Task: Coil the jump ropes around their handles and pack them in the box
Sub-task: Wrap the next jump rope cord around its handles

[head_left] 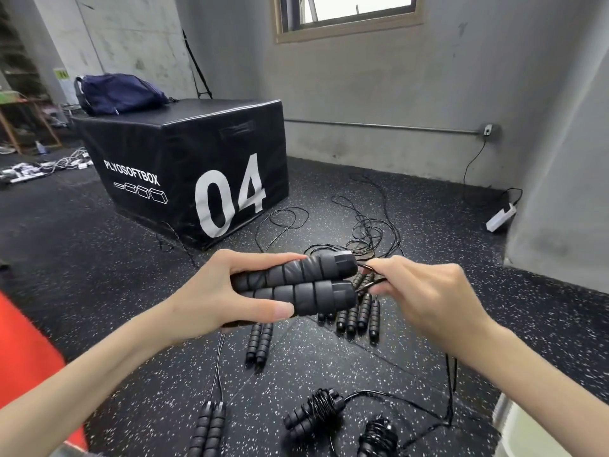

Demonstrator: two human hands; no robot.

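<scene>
My left hand [214,291] grips two black ribbed foam handles [296,285] of a jump rope, held side by side and level in front of me. My right hand [425,291] pinches the thin black rope [370,283] right where it leaves the handle ends. On the speckled floor below lie several more handle pairs [357,313], [259,344], [211,427]. Two ropes lie wound around their handles [313,413], [375,437]. Loose rope loops [365,232] sprawl farther back.
A black foam plyo box marked 04 [184,166] stands ahead on the left with a dark blue bag [118,94] on top. A red object [26,357] sits at my left. A white power strip [501,217] lies by the grey wall. A pale container edge [527,430] shows bottom right.
</scene>
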